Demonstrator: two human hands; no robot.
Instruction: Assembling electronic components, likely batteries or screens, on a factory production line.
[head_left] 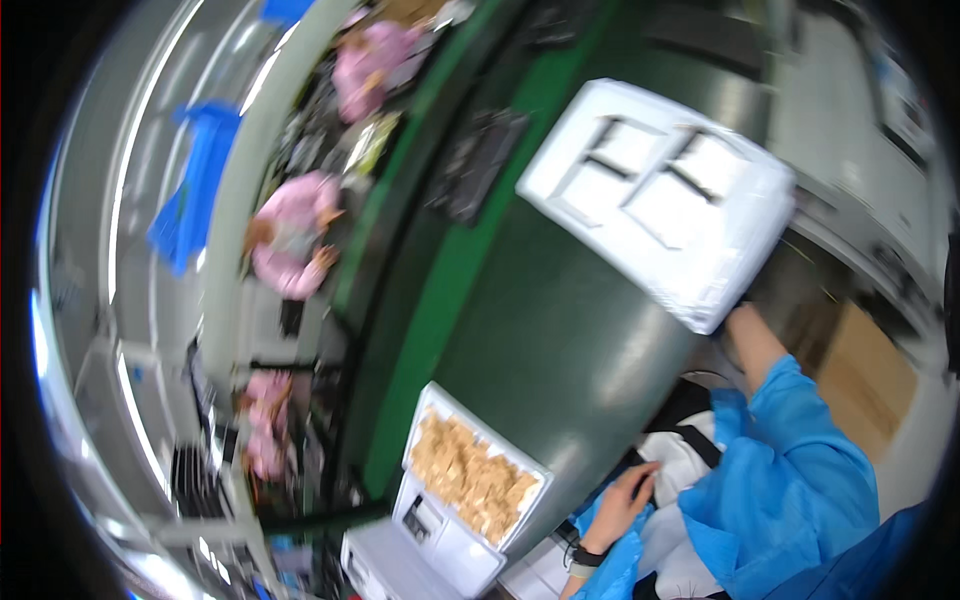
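A white tray (740, 262) with two recesses holding white pieces and dark strips sits tilted across the green work surface at the upper right. My right hand (741, 316) is at its near corner; the fingers are hidden behind the edge, and the bare forearm leads back to a blue sleeve. Lower down, my left hand (622, 502), with a dark band on the wrist, is close to my body. Its thumb and a finger curve apart beside dark and white cloth, and nothing shows between them.
Tan, crumpled-looking pieces (470, 478) fill a white tray (424, 400) at the lower left, beside another white tray (455, 572). Dark flat items (478, 165) lie along the green belt (440, 300). People in pink (296, 235) work beyond it. Cardboard (862, 380) stands at right.
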